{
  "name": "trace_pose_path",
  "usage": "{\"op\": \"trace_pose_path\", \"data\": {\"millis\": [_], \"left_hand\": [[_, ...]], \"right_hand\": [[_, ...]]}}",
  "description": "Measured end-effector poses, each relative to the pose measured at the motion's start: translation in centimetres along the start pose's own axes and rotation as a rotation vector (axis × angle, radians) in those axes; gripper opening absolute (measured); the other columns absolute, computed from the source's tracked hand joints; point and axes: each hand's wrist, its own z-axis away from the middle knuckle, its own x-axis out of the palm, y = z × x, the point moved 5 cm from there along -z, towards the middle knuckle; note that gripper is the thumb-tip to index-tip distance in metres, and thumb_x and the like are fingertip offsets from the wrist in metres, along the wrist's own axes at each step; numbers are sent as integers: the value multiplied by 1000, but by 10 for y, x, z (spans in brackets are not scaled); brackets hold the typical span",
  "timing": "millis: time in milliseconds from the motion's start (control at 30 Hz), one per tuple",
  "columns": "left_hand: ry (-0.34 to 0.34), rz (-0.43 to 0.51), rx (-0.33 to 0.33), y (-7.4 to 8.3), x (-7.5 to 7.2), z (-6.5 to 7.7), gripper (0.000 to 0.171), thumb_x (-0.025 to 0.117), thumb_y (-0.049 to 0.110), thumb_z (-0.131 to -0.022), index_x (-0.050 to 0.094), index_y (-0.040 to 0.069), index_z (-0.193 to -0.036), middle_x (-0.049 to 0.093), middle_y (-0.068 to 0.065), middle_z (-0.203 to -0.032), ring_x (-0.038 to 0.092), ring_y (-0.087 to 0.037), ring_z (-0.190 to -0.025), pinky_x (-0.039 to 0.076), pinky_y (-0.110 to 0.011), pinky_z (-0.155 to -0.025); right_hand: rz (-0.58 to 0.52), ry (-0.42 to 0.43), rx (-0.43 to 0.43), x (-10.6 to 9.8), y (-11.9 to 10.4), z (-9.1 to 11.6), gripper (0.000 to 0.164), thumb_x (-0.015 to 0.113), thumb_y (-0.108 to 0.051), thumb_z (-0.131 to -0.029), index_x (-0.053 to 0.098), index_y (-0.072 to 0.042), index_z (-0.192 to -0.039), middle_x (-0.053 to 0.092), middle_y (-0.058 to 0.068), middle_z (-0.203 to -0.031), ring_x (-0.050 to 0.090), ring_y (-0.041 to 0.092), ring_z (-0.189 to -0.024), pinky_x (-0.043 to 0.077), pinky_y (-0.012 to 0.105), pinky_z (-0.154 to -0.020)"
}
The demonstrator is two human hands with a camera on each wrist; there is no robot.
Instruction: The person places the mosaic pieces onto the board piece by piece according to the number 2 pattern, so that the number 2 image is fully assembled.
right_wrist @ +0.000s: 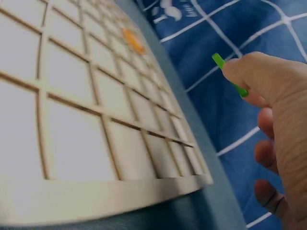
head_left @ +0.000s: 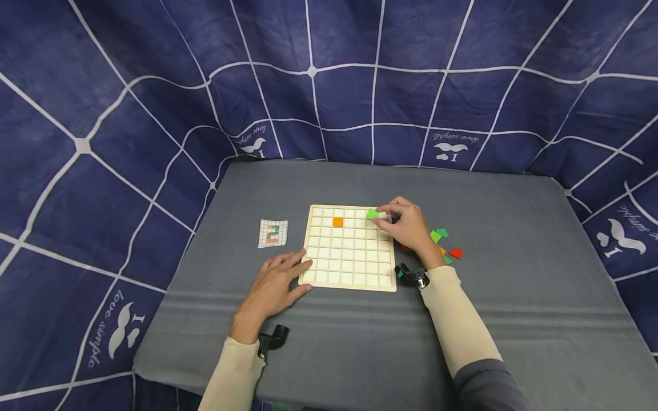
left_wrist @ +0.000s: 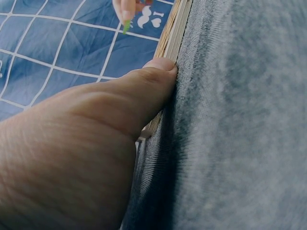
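A pale wooden grid board (head_left: pixel 349 287) lies flat on the grey table, with one orange square tile (head_left: pixel 337 221) in a cell of its far part. Over the far right of the board, my right hand (head_left: pixel 410 228) pinches a light green tile (head_left: pixel 372 214) between thumb and finger. In the right wrist view that tile (right_wrist: pixel 219 61) is seen edge-on, above the board's surface. My left hand (head_left: pixel 272 285) rests at the board's near left edge, its fingers spread. The left thumb (left_wrist: pixel 148 79) touches the board's side in the left wrist view.
Left of the board lies a small card (head_left: pixel 273 233) printed with a coloured grid pattern. Several loose tiles lie to the right, among them a red one (head_left: pixel 456 253) and a green one (head_left: pixel 442 233); my right forearm partly hides them. A blue curtain (head_left: pixel 344 97) hangs behind the table.
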Motion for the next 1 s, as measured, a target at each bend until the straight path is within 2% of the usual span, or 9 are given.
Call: {"op": "trace_pose_path", "data": {"millis": [167, 500, 833, 1000], "left_hand": [[-3, 0, -2, 1, 1, 0, 62, 65, 53, -94, 51, 29, -149, 39, 1, -162, 41, -28, -144, 35, -58, -111], [6, 1, -2, 0, 1, 2, 61, 65, 53, -94, 52, 28, -148, 39, 1, -161, 42, -28, -144, 36, -58, -110], [-8, 0, -13, -1, 2, 2, 62, 64, 54, -94, 51, 29, -149, 37, 2, -162, 41, -27, -145, 35, -57, -110], [-5, -5, -10, -1, 0, 0, 62, 63, 54, -94, 50, 29, -149, 37, 2, -162, 40, -27, -145, 36, -56, -110]], "right_hand": [[-29, -105, 10, 20, 3, -3, 19, 82, -27, -85, 80, -16, -101, 62, 0, -86, 55, 15, -76, 46, 30, -68], [-46, -209, 53, 52, 4, -11, 22, 79, -32, -87, 79, -18, -104, 60, -4, -87, 52, 13, -78, 46, 29, -71], [29, -259, 107, 64, 2, -14, 23, 76, -36, -89, 78, -21, -106, 60, -5, -88, 51, 14, -79, 44, 32, -73], [63, -276, 93, 65, 1, -15, 23, 74, -36, -91, 78, -22, -109, 60, -6, -90, 51, 14, -81, 38, 36, -83]]}}
